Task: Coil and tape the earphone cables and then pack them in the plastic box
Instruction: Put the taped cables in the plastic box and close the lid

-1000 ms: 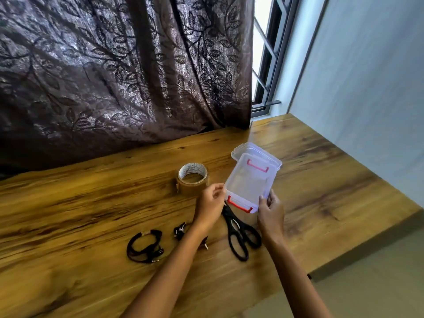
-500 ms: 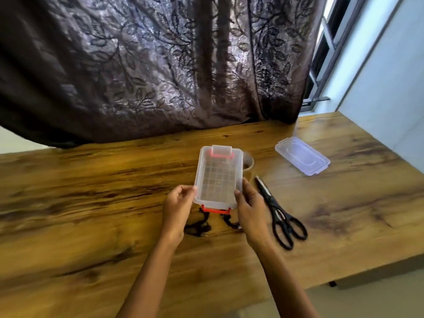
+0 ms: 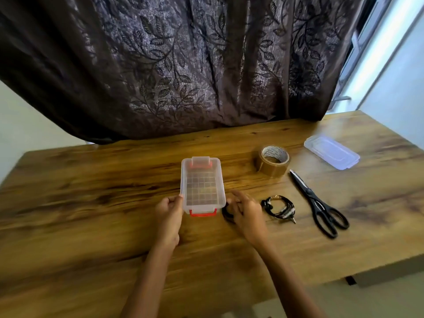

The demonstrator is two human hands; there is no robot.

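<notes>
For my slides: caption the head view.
Left hand holds the open plastic box; right hand reaches for a coiled earphone cable beside it, tape and scissors nearby.

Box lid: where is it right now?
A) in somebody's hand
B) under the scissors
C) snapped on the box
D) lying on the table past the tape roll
D: the clear lid lies flat on the table beyond the tape roll, apart from the uncovered box.
</notes>
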